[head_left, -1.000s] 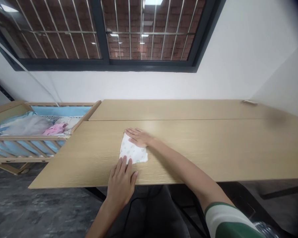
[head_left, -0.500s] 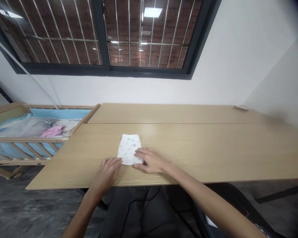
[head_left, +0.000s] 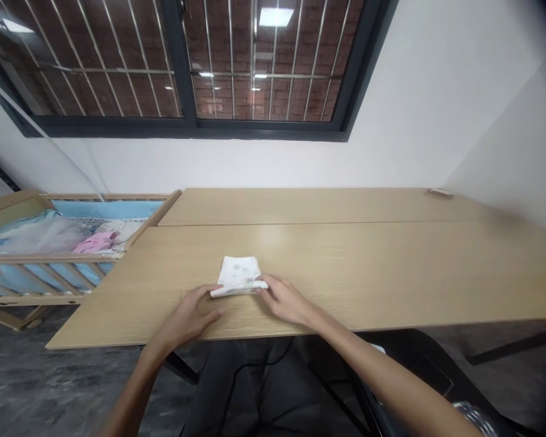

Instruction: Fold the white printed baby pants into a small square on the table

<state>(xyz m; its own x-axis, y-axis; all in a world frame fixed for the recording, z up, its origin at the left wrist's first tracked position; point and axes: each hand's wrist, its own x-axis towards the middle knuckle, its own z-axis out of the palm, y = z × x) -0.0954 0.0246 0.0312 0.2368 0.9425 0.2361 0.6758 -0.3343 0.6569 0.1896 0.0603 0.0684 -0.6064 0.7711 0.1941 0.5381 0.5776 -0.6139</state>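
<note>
A small white printed cloth [head_left: 238, 274] lies folded on the wooden table [head_left: 368, 267] near its front edge. Its near edge is lifted into a roll or fold. My left hand [head_left: 188, 315] rests on the table with its fingertips at the left end of that raised edge. My right hand [head_left: 286, 298] pinches the right end of the same edge. Both forearms reach in from the bottom of the view.
A wooden baby cot [head_left: 50, 255] with blue lining, grey netting and pink clothes [head_left: 93, 243] stands against the table's left side. A small flat object [head_left: 440, 192] lies at the far right of the table. White wall and barred window behind.
My hands came back from pressing the cloth flat to its near edge. That edge is now lifted and turned away from me, so the cloth looks shorter.
</note>
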